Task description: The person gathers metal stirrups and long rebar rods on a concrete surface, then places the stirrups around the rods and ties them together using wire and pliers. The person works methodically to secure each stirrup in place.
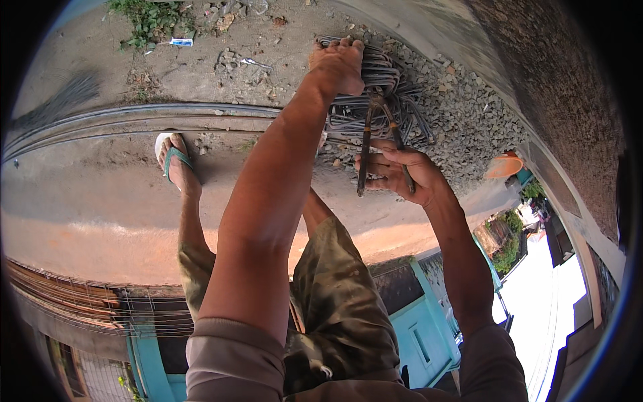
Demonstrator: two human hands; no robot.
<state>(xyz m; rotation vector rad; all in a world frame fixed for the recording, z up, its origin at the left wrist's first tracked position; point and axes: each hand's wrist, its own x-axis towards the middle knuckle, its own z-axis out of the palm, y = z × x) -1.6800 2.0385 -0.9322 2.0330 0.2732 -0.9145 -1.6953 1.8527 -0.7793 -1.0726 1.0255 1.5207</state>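
Observation:
My left hand (338,63) reaches far forward and grips the top of a bundle of bent grey steel wire stirrups (375,100) lying on gravel. My right hand (402,171) is closed around the two dark handles of a pincer tool (382,141), whose jaws meet at the bundle just below my left hand. My left foot in a green and white flip-flop (173,161) stands on the dirt ground to the left.
Long steel rods (140,120) run across the ground from the left toward the bundle. A gravel heap (462,114) lies under and right of the stirrups. An orange bucket (504,165) sits at the right. Weeds and litter (157,23) lie beyond.

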